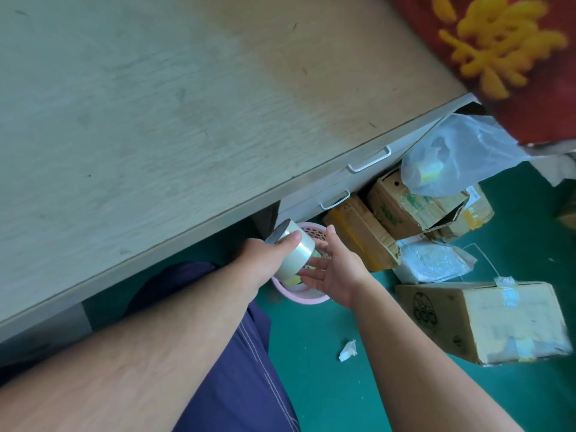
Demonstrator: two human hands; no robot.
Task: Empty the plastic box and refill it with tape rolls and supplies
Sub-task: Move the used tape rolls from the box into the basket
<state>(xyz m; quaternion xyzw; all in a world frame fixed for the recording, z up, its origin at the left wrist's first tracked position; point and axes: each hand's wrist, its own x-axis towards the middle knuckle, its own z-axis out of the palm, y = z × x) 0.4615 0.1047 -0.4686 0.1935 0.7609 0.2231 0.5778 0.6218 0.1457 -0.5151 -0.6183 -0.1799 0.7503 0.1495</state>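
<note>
Left hand point(260, 257), frame centre: fingers clamped around wide roll of clear tape point(291, 252), held above pink perforated plastic basket point(307, 296) on green floor.
Right hand point(335, 271): fingers spread, empty, touching roll's lower end.
Risk: roll slipping during handover, rolling beneath pale wooden table point(187, 104).

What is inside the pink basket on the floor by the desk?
Most of the pink basket is covered by the left hand holding a tape roll and by the open right hand. Only a yellowish-green glimpse shows between them; its contents cannot be identified.
</note>
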